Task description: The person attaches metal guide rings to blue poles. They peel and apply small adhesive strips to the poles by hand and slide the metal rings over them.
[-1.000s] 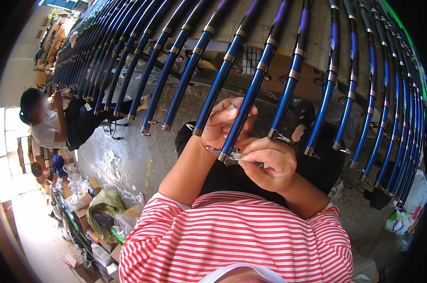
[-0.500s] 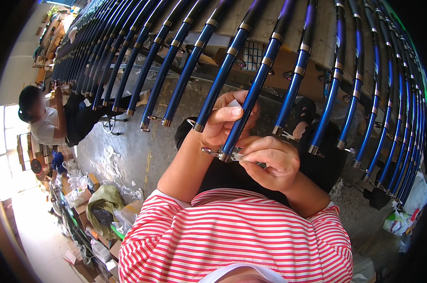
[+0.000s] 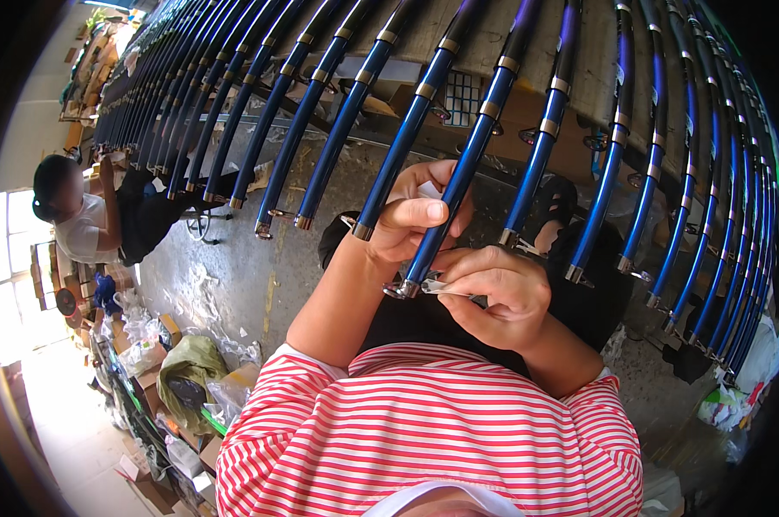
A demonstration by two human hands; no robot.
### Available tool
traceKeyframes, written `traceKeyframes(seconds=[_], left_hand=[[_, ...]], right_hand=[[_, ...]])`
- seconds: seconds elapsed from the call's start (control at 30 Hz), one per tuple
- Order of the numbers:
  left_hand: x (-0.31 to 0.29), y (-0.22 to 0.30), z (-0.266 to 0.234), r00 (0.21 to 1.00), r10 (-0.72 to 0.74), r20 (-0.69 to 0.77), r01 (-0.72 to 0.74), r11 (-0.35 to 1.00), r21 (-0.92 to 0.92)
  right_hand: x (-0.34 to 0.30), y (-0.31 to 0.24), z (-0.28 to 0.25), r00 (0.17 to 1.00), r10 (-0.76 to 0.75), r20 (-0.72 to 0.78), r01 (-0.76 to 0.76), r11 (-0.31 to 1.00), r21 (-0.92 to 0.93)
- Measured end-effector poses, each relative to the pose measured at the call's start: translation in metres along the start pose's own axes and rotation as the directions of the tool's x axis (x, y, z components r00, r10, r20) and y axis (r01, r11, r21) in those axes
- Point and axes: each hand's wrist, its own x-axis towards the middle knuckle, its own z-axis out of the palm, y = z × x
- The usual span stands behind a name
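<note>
A blue fishing rod (image 3: 460, 189) slants down toward me, its lower end within my grasp. My left hand (image 3: 398, 226) is closed around the rod a little above that end, thumb along its side, with a small white slip (image 3: 429, 190) showing by the thumb. At the tip, my right hand (image 3: 499, 297) pinches a small whitish flat piece (image 3: 435, 286) between thumb and fingers, beside the rod's metal end band. A metal line guide (image 3: 395, 291) sticks out to the left of that end. Some fingers of both hands are hidden behind the rod.
Many similar rods (image 3: 325, 177) hang in a row over a rack edge on both sides, close to my hands. At the left sits another person (image 3: 83, 220). Boxes and a green sack (image 3: 189, 375) lie lower left; plastic bags (image 3: 738, 398) lie at the right.
The line guide at the rod's end has swung lower and closer to the rod. Both hands stay nearly in place, the right shifting very slightly to the right.
</note>
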Motion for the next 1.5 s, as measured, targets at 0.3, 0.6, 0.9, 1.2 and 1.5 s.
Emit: traceKeyframes(seconds=[0.3, 0.6, 0.9, 1.2, 1.5], left_hand=[[0.0, -0.004, -0.002, 0.999, 0.037, 0.013, -0.039, 0.99, 0.139], [-0.002, -0.005, -0.004, 1.0, 0.02, -0.006, -0.019, 0.987, 0.158], [0.003, -0.003, 0.005, 0.999, -0.024, 0.044, 0.013, 0.975, 0.223], [0.008, -0.004, 0.015, 0.997, -0.047, 0.067, 0.028, 0.967, 0.254], [0.004, -0.002, 0.01, 0.985, -0.061, 0.16, 0.013, 0.959, 0.282]], right_hand=[[0.0, 0.0, -0.006, 0.994, 0.083, 0.07, -0.09, 0.991, 0.099], [0.003, -0.001, -0.008, 0.991, 0.07, 0.117, -0.088, 0.984, 0.153], [0.004, -0.003, -0.008, 0.988, 0.084, 0.129, -0.1, 0.988, 0.119], [0.003, -0.004, -0.011, 0.988, 0.072, 0.138, -0.085, 0.993, 0.086], [0.015, -0.017, -0.002, 0.992, 0.051, 0.118, -0.054, 0.998, 0.018]])
